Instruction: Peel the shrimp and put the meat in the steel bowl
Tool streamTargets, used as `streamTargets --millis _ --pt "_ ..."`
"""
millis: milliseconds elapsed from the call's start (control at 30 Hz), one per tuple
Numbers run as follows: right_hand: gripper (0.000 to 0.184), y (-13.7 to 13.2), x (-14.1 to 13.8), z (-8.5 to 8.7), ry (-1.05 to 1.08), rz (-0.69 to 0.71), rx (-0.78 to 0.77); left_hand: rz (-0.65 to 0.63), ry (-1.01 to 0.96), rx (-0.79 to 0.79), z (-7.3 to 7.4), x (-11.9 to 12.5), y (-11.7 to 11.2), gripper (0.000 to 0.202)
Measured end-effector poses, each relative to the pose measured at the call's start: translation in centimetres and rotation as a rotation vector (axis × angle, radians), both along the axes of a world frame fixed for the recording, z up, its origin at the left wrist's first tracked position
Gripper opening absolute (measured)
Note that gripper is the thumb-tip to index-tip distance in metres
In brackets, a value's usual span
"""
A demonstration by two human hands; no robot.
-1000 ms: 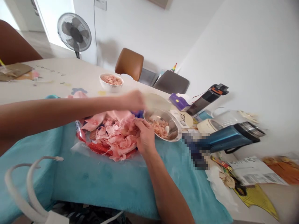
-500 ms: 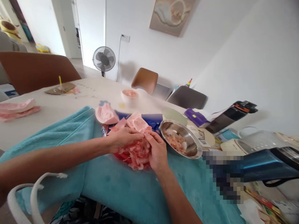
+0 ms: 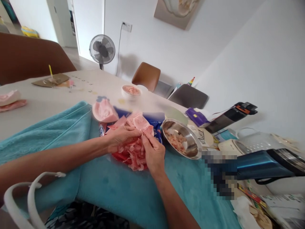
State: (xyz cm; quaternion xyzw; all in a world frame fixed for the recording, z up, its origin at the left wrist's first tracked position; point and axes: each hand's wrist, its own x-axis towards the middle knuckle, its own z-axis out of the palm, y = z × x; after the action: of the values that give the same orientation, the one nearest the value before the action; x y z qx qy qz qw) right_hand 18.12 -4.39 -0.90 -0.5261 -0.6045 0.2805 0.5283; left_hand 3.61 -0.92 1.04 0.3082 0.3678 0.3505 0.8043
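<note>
My left hand (image 3: pixel 121 136) and my right hand (image 3: pixel 154 154) meet over a heap of pink pomelo membrane scraps (image 3: pixel 135 157). Both are closed in a pinch on a small pink pomelo piece (image 3: pixel 148 131), partly covered by the fingers. Under the scraps lies red and blue packaging (image 3: pixel 154 117). Thick pink pomelo rind (image 3: pixel 105 111) sits just behind my left hand. To the right of my right hand, a tilted steel bowl (image 3: pixel 192 140) holds peeled pomelo flesh (image 3: pixel 176 140).
A teal towel (image 3: pixel 119 190) covers the near table. Farther back stands a white bowl (image 3: pixel 131 95) of pink pulp. More rind (image 3: pixel 10 100) lies at the far left. A black bottle (image 3: pixel 226 119), a blue bottle (image 3: pixel 262 163) and papers crowd the right side.
The view has shifted slightly, so most things appear a little further left and higher. Both hands stay together, pinching at the pomelo piece, with fingers slightly moved.
</note>
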Motion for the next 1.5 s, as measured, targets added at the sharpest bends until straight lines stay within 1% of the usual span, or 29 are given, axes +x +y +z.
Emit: streamTargets --millis 133,200,267,367,467,533,600,700,800,900,967,1033,1167,1233,1300,1333,1433,1500 --pt "0.032 -0.3 -0.1 -0.4 -0.13 0.006 0.079 -0.037 0.033 0.017 -0.3 -0.5 0.2 0.025" --pt "0.032 -0.3 -0.1 -0.6 -0.173 -0.007 0.111 -0.068 0.024 0.01 -0.4 -0.7 0.3 0.022" --pt "0.031 -0.3 -0.1 -0.7 -0.207 -0.001 0.145 -0.073 0.005 0.002 -0.5 -0.8 0.3 0.018" --pt "0.031 -0.5 -0.3 -0.6 -0.226 0.011 0.18 -0.059 -0.061 -0.01 -0.2 -0.7 0.2 0.013" --pt "0.032 -0.7 -0.5 -0.5 -0.226 -0.026 0.172 -0.093 -0.133 -0.016 0.1 -0.6 0.1 0.009" --pt "0.032 -0.8 -0.5 -0.5 -0.236 -0.05 0.175 -0.13 -0.139 -0.001 0.2 -0.7 0.1 0.009" --pt "0.03 -0.8 -0.5 -0.5 -0.262 -0.041 0.209 -0.148 -0.104 0.018 0.0 -0.7 0.1 0.014" --pt "0.023 -0.6 -0.3 -0.4 -0.311 -0.002 0.298 -0.121 -0.035 0.051 -0.5 -0.9 0.2 0.019" --pt "0.02 -0.6 -0.2 -0.2 -0.345 0.012 0.373 -0.08 -0.003 0.123 -0.8 -0.9 0.3 0.019" --pt "0.02 -0.6 0.0 -0.2 -0.353 0.01 0.4 -0.054 0.03 0.214 -0.8 -1.0 0.2 0.018" --pt "0.019 -0.7 0.0 -0.2 -0.342 -0.002 0.397 -0.024 0.091 0.264 -0.7 -1.0 0.1 0.015" --pt "0.018 -0.8 0.0 -0.3 -0.328 -0.023 0.362 0.001 0.152 0.328 -0.6 -1.1 0.1 0.013" --pt "0.019 -1.0 -0.4 -0.2 -0.284 -0.051 0.219 0.005 0.279 0.512 -0.1 -1.2 -0.1 0.011" --pt "0.016 -1.0 -0.6 0.1 -0.196 -0.061 0.134 0.019 0.383 0.628 0.1 -1.2 -0.1 0.011" --pt "0.012 -1.0 -0.7 0.6 -0.004 -0.022 -0.01 0.019 0.454 0.707 0.2 -1.2 -0.1 0.012" --pt "0.011 -0.9 -0.8 0.9 0.125 0.022 -0.098 0.009 0.46 0.714 0.2 -1.2 -0.1 0.013" --pt "0.011 -0.7 -0.6 1.7 0.482 0.188 -0.325 -0.046 0.381 0.635 0.2 -1.3 0.0 0.018" --pt "0.011 -0.5 -0.4 2.0 0.621 0.257 -0.403 -0.05 0.328 0.58 0.3 -1.4 0.1 0.018"
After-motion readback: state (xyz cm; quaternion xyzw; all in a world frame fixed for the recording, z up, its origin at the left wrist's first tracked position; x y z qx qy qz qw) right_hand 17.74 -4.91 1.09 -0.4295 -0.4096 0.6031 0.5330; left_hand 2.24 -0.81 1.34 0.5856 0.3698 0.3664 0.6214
